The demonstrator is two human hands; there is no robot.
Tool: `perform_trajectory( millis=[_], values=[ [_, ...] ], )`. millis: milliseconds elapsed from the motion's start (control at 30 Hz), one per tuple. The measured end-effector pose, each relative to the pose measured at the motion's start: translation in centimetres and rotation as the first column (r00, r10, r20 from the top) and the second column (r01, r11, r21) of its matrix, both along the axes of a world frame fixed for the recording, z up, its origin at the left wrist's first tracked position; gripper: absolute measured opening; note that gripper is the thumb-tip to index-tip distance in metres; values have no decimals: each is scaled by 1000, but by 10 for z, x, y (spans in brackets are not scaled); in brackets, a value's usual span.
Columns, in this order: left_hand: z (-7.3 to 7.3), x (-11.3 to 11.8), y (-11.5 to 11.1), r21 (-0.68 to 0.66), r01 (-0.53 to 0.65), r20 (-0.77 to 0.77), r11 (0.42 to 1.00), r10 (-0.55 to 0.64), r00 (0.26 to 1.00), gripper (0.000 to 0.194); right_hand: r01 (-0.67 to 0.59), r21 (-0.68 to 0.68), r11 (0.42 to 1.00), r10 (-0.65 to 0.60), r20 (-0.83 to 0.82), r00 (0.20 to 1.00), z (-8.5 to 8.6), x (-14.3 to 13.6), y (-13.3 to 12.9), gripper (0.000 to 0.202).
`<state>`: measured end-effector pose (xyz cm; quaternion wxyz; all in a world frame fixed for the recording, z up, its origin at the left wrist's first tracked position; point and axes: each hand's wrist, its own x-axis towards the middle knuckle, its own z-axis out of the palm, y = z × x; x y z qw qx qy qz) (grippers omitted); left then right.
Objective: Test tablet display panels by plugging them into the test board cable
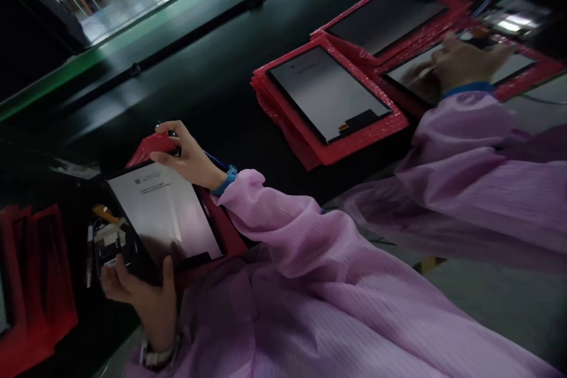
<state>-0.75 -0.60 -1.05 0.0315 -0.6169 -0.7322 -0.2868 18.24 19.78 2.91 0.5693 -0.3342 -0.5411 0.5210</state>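
Observation:
A display panel (163, 207) with a pale, shiny back and small printed marks is tilted in front of me. My right hand (190, 156) is closed on its upper edge, thumb on the pale face and the other fingers behind. A thin dark item shows by those fingers, too unclear to name. My left hand (144, 298) is open, thumb and fingers apart, near the panel's lower left side. Just beyond its fingertips lies a dark part with small components and an orange flex cable (106, 214); whether they touch I cannot tell. Red wrap (228, 230) lies under the panel.
Another display panel (328, 91) lies on red bubble wrap to the right, with a dark panel (385, 18) behind it. A co-worker's hand (465, 62) works over a further panel. Red sleeves (48, 277) stand at left. A dark rail (199, 29) runs along the bench.

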Motion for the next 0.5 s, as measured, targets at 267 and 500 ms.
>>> perform_trajectory(
  millis=[267, 500],
  values=[
    [31, 13, 8, -128, -10, 482, 992, 71, 873, 108, 94, 58, 994, -63, -402, 914, 24, 34, -9, 55],
    [41, 19, 12, -252, 109, 826, 962, 155, 542, 77, 157, -229, 961, -199, -172, 965, -12, 29, 8, 63]
  ],
)
